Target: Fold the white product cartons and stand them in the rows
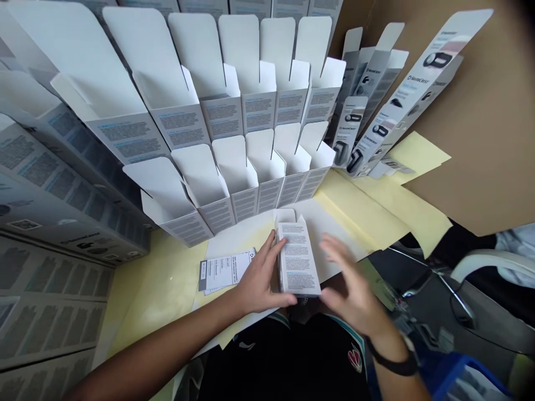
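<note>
A small white and grey carton (298, 259), printed with dense text, lies in front of me with its far-end flap raised. Along its left side rests my left hand (261, 275), fingers stretched out and touching the edge, its thumb extended near the carton's near end. My right hand (353, 284) is slightly blurred and open, held just off the carton's right side with thumb and fingers apart. Left of my left hand lie printed leaflets (228, 270), overlapping one another.
Rows of upright cartons with raised lids (267, 178) stand behind the work spot. Larger stacked boxes (54, 301) line the left. Tall printed cartons (388, 117) lean against a brown cardboard wall (480, 128) at the right. Yellow sheets (363, 206) cover part of the table; a chair armrest (493, 264) is beyond.
</note>
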Demonstrator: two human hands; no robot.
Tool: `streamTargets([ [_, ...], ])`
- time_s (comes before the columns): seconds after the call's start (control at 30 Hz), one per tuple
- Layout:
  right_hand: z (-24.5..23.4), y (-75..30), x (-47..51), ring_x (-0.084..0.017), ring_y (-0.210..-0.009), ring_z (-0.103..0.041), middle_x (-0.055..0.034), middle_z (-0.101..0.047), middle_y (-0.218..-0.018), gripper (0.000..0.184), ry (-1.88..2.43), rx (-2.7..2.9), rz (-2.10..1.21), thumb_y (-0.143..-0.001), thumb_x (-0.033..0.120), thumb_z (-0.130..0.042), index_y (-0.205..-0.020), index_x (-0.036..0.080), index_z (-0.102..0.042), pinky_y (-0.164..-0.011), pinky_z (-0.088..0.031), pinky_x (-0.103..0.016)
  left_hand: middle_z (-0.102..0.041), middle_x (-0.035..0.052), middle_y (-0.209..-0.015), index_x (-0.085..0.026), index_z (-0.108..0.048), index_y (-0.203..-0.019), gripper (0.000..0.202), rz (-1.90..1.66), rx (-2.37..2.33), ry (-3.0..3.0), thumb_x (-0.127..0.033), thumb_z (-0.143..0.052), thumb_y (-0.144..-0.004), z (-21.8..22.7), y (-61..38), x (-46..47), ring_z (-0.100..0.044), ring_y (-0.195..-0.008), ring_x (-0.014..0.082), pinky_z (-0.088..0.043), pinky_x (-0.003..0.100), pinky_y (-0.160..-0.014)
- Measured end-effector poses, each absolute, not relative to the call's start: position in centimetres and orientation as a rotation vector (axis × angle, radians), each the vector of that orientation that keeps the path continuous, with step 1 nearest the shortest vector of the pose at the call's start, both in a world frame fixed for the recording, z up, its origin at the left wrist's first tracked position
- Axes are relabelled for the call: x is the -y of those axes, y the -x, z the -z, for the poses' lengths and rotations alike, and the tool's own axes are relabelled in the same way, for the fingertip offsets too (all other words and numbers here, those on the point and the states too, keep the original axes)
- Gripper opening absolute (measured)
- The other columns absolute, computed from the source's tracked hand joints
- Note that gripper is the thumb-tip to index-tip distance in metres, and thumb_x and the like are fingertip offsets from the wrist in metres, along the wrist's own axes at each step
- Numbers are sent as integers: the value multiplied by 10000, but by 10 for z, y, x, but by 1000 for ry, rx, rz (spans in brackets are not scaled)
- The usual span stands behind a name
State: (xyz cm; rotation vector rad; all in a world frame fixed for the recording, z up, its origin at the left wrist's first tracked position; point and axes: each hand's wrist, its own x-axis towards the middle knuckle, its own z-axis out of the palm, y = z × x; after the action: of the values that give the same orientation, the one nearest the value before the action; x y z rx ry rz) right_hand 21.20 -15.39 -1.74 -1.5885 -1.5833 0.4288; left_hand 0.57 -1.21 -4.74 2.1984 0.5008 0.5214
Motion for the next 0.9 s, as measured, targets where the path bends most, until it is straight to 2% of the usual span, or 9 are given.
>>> streamTargets([
  [0.1,43,-191,155,-347,-1499,-342,-51,-173,-1687,675,1540,1576,-571,-885,428,-707,-1505,342,-454,-1155,-450,-447,-15,200,-1688,-237,-110,-1602,1241,-534,-488,-2242,-762,-738,-669,48,-7,12,-106,-1550,452,-258,631,-1209],
  [0.43,55,-174,154,-329,-1453,-432,-9,-349,-1620,402,1367,1291,-649,-902,337,-659,-1301,376,-667,-1172,-433,-451,-55,196,-1687,-252,-84,-1603,1159,-591,-435,-2237,-530,-789,-726,53,-7,14,-106,-1557,427,-242,638,-1211],
  [0.5,57,-173,158,-343,-1472,-399,-14,-346,-1628,496,1336,1183,-723,-883,396,-675,-1374,392,-609,-1179,-413,-482,-40,200,-1688,-247,-75,-1610,1171,-587,-396,-2226,-582,-774,-732,54,-6,13,-95,-1557,430,-233,643,-1211],
  [0.57,62,-171,160,-350,-1495,-355,-33,-328,-1644,772,1204,946,-843,-858,519,-680,-1550,423,-352,-1169,-401,-537,-33,194,-1690,-255,-90,-1613,1180,-575,-350,-2229,-651,-757,-724,55,-6,12,-98,-1555,432,-238,640,-1210],
  [0.63,65,-170,159,-354,-1488,-364,-36,-332,-1646,902,1012,730,-993,-843,624,-641,-1594,449,-173,-1136,-424,-569,-18,178,-1695,-278,-117,-1609,1184,-585,-279,-2270,-694,-753,-701,55,-5,11,-102,-1552,439,-255,633,-1206],
  [0.67,64,-169,158,-355,-1472,-394,-30,-359,-1634,889,942,660,-1055,-839,634,-632,-1587,462,-184,-1120,-443,-568,-13,168,-1697,-295,-125,-1606,1188,-600,-228,-2307,-707,-756,-688,55,-5,11,-109,-1550,444,-263,630,-1205],
  [0.73,59,-169,156,-359,-1402,-495,-27,-491,-1553,747,906,566,-1137,-836,586,-649,-1520,470,-370,-1082,-488,-551,-39,154,-1697,-329,-130,-1598,1200,-635,-102,-2395,-735,-760,-660,55,-4,11,-150,-1544,447,-269,621,-1208],
  [0.83,47,-172,156,-375,-1178,-679,-52,-727,-1257,516,1007,493,-1209,-782,496,-736,-1283,409,-648,-978,-562,-549,-126,149,-1687,-360,-139,-1585,1197,-649,75,-2513,-781,-742,-640,54,-1,11,-246,-1521,442,-275,606,-1215],
  [0.9,42,-181,158,-370,-1038,-736,-60,-781,-1094,439,1090,465,-1187,-740,461,-789,-1159,360,-705,-903,-595,-553,-182,159,-1670,-350,-122,-1584,1171,-687,130,-2547,-760,-734,-674,54,-1,12,-286,-1510,426,-297,589,-1212],
])
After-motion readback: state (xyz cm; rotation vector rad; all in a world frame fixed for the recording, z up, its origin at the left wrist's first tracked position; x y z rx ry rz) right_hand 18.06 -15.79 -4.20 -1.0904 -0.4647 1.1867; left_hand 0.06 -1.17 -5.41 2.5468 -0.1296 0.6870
